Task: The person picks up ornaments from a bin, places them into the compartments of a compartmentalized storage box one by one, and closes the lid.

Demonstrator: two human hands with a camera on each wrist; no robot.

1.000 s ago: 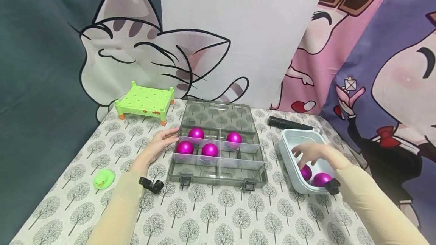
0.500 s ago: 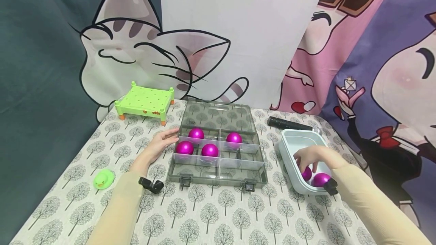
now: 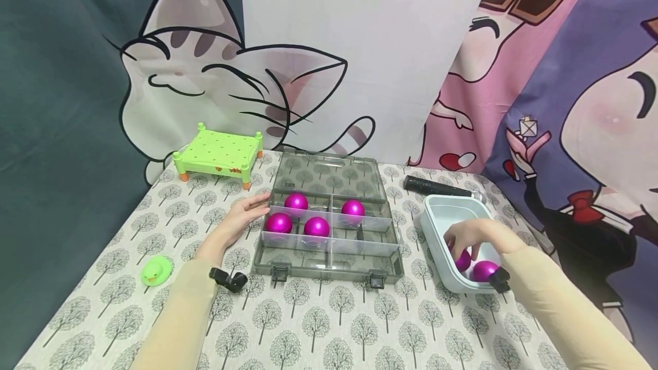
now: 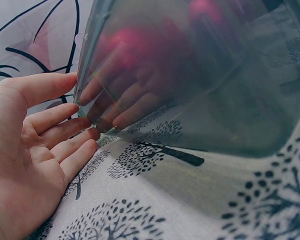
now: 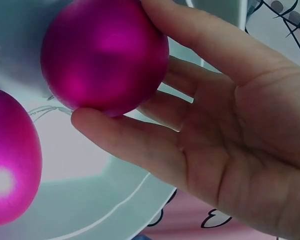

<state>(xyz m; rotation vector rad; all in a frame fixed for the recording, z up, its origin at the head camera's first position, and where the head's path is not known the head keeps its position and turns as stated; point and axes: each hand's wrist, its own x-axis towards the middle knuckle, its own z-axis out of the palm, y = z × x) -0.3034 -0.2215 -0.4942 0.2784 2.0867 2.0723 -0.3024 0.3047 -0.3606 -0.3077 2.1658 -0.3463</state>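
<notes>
My right hand [image 3: 469, 237] reaches down into a pale blue plastic tub [image 3: 430, 227], thumb and fingers around a shiny magenta ball [image 5: 105, 55]. A second magenta ball [image 3: 485, 271] lies beside it in the tub. On the other side, my left hand [image 3: 241, 218] touches the left wall of a grey see-through compartment box [image 3: 293, 257] with extended fingertips. The box's lid [image 3: 331, 176] is folded back. Two magenta balls sit in its middle row, both left of the centre divider. In the back row, one ball [image 3: 296, 201] is at the left and another [image 3: 353, 208] at the right.
At the back left stands a small green toy bed [image 3: 218, 152] with orange feet. A green rubber duck [image 3: 156, 270] lies left of my left forearm. Behind the tub is a black-handled object [image 3: 437, 186]. Printed curtains [image 3: 370, 61] hang behind the table.
My right hand has lowered into the tub and its fingers have come around a ball. My left hand and the compartment box have stayed in place.
</notes>
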